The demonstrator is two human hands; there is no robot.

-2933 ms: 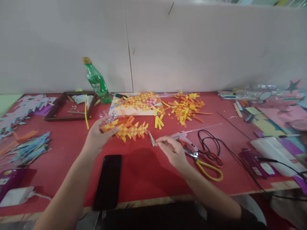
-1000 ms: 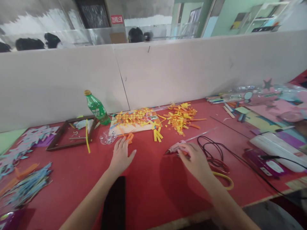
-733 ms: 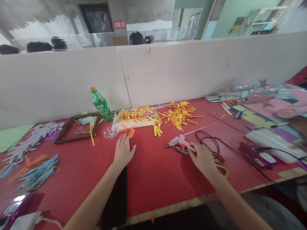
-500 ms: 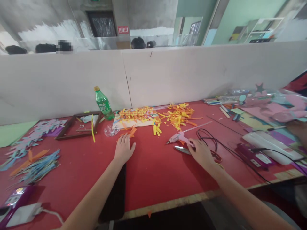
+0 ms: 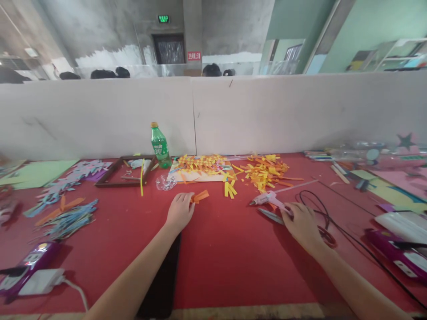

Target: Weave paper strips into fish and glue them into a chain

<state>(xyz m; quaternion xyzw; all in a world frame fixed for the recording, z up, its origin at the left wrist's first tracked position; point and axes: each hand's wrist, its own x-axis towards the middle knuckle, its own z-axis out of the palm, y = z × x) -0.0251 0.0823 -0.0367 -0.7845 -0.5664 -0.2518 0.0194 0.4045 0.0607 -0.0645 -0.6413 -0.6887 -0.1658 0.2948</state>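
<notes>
My left hand [image 5: 179, 213] is closed on an orange fringed paper piece [image 5: 201, 196], which sticks out to the right of its fingertips. Fingers of my right hand [image 5: 303, 226] curl round the handle of a pink hot glue gun [image 5: 271, 199], its nozzle pointing left. A pair of scissors [image 5: 271, 216] lies just below the gun, its handles partly hidden by my right wrist. Between and beyond the hands, a card [image 5: 200, 177] bears yellow and orange paper strips. To its right is a loose heap of yellow and orange cut paper [image 5: 267, 173].
A green bottle [image 5: 160, 146] stands behind a brown frame [image 5: 116, 183]. Blue paper strips [image 5: 71, 222] lie left. Purple power strips [image 5: 33, 266] sit at both sides, with a black cable [image 5: 353, 240] on the right. A dark flat device [image 5: 167, 275] lies under my left forearm.
My left hand has picked up the orange paper piece and drawn it nearer. My right hand has closed round the glue gun's handle. The camera view has turned left.
</notes>
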